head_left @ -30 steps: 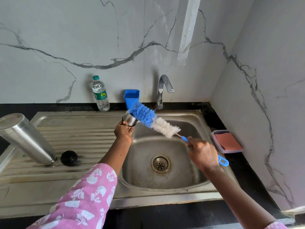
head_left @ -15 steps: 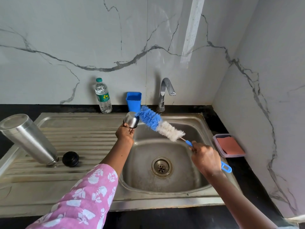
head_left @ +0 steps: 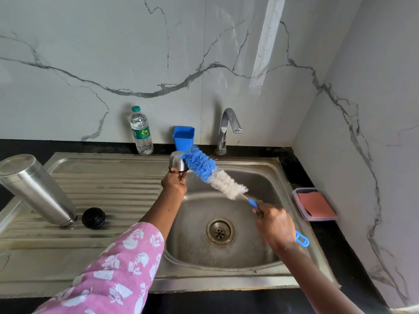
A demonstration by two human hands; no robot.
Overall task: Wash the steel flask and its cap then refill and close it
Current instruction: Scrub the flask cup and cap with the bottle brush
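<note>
Ribbed steel sink (head_left: 102, 177), domed cap (head_left: 178, 164), bristly brush (head_left: 204, 169)

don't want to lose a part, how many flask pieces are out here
3: the steel flask body stands on the drainboard, the black stopper lies just right of it, and the steel cap is in the left hand, against the bottle brush. No others show.

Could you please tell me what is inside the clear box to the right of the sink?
The box holds a flat orange pad, with a dark patch showing beyond it at the far end. Whatever lies under the pad is covered.
</note>
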